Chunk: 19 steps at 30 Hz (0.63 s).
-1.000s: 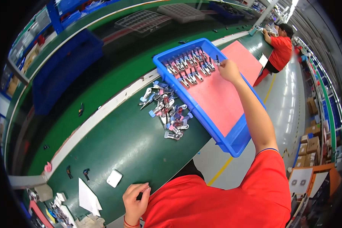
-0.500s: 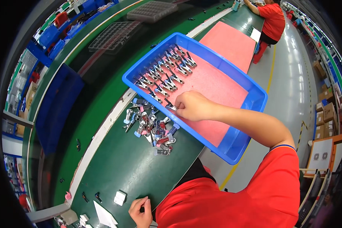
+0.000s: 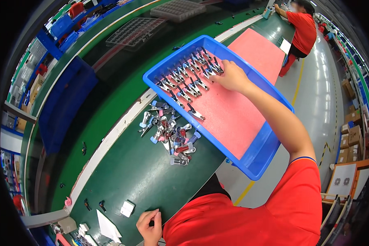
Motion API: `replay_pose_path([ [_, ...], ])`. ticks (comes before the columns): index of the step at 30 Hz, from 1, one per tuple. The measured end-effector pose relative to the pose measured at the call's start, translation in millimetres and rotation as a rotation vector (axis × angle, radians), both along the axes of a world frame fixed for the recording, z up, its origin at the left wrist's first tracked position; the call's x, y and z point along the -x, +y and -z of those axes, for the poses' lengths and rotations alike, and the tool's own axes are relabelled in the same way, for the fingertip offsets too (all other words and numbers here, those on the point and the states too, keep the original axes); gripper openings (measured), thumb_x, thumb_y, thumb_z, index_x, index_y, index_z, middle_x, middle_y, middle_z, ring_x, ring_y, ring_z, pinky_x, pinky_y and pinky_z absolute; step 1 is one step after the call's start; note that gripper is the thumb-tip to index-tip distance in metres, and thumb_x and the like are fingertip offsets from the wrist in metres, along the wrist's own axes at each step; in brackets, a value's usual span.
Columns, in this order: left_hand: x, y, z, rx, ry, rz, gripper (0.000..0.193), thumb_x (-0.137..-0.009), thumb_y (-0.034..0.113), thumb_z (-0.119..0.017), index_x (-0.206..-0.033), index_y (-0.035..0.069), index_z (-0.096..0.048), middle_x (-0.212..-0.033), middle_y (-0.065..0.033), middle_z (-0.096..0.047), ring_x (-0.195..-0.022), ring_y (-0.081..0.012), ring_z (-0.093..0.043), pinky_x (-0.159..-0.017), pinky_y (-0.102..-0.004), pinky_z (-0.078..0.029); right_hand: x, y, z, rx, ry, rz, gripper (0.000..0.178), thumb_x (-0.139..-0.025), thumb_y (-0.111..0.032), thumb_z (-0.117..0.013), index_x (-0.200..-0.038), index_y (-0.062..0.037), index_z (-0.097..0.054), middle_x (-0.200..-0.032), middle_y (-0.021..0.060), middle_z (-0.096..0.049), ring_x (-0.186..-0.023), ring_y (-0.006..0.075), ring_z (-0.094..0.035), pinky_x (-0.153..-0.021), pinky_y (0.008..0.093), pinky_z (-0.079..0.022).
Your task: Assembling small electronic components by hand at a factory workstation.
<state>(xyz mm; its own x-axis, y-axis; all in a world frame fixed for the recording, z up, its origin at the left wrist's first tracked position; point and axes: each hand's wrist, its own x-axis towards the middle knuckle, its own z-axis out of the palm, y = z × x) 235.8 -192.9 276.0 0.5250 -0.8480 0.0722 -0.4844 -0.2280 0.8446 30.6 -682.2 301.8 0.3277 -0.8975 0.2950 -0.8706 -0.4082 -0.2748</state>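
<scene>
A blue tray [image 3: 250, 166] with a pink lining holds slanted rows of small metal spring clamps [image 3: 180, 76], with black tips standing up. My right hand [image 3: 233, 77] reaches into the tray at the far end of the front row. Its thumb and forefinger are parted around the last clamps there and touch them; the other fingers are partly hidden. One clamp [image 3: 196, 112] lies nearest the tray's left wall, apart from that hand. Beside the tray is a loose heap of clamps [image 3: 168, 133]. Low in view, my left hand [image 3: 151, 225] is curled at the table edge, with nothing visible in it.
On the green table [image 3: 123, 172] lie a white case [image 3: 127, 208], a folded white paper [image 3: 107, 227] and two small dark clips. A pink sheet [image 3: 258, 51] lies beyond the tray. Farther off, a person in red [image 3: 301, 33] sits at the bench. A white ledge [image 3: 110, 143] borders the table.
My right hand has left the clamp near the tray's left wall and moved away to the row's far end. That clamp now lies free on the lining. The left hand stays curled.
</scene>
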Motion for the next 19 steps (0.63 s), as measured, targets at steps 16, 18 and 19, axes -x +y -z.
replay_pose_path([
  [16, 0.6, 2.0, 2.5, -0.037, 0.014, -0.022, 0.010, -0.082, -0.002, -0.067, -0.091, -0.003, -0.070, -0.079, -0.0083, -0.065, -0.064, -0.0118, -0.058, -0.057, -0.0222, -0.044, 1.6, -12.5, -8.2, -0.314, 0.048, -0.029, 0.069, -0.076, -0.049, -0.073, -0.113, 0.0073, -0.061, -0.108, 0.0252, -0.062, -0.100, 0.0350, -0.062, -0.086, 0.0408, -0.048],
  [18, -1.4, 2.1, 4.7, -0.031, 0.030, -0.019, 0.010, -0.082, -0.001, -0.067, -0.091, -0.002, -0.070, -0.079, -0.0083, -0.065, -0.064, -0.0118, -0.058, -0.057, -0.0221, -0.044, 1.5, -12.3, -10.0, -0.328, 0.063, -0.026, 0.072, -0.076, -0.051, -0.073, -0.118, 0.0067, -0.060, -0.110, 0.0252, -0.061, -0.103, 0.0350, -0.061, -0.088, 0.0404, -0.048],
  [19, -1.0, 2.2, 5.4, -0.016, 0.026, -0.017, 0.010, -0.082, -0.001, -0.068, -0.091, -0.002, -0.070, -0.080, -0.0087, -0.065, -0.065, -0.0122, -0.058, -0.057, -0.0225, -0.044, 1.0, -12.0, -11.4, -0.342, 0.080, -0.028, 0.075, -0.076, -0.052, -0.073, -0.122, 0.0060, -0.058, -0.113, 0.0252, -0.060, -0.105, 0.0349, -0.060, -0.091, 0.0400, -0.047],
])
